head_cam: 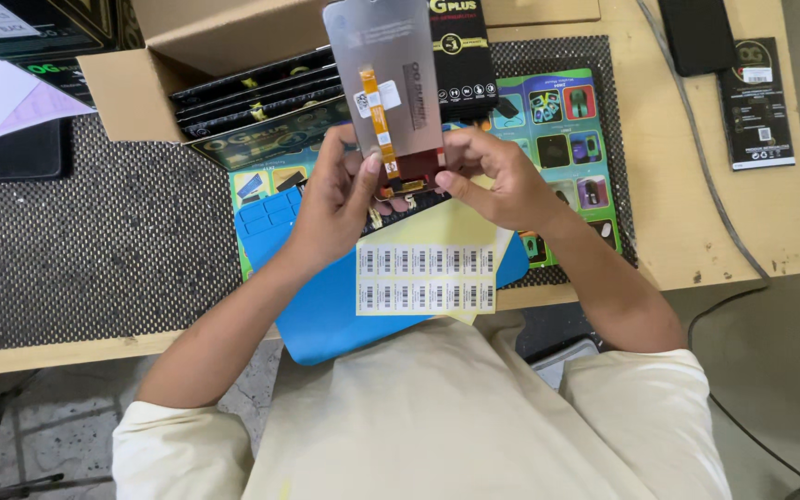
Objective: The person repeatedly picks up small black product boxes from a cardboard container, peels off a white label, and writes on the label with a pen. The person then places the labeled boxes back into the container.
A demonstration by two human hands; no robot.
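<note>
Two hands up over the blue mat (326, 319), both holding one phone screen (391, 83) by its bottom end. Left hand (335, 204) with fingers pinched shut on the screen's edge, right hand (497, 181) with fingertips pressed on its other side. Below, a sheet of stickers (426, 278); behind, a cardboard box (196, 42) of flat black packs.

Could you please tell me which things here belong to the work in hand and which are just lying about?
In hand: screen panel, held by left hand and right hand; label sheet; blue mat.
Lying about: cardboard box; black phone; cable; black packet.
</note>
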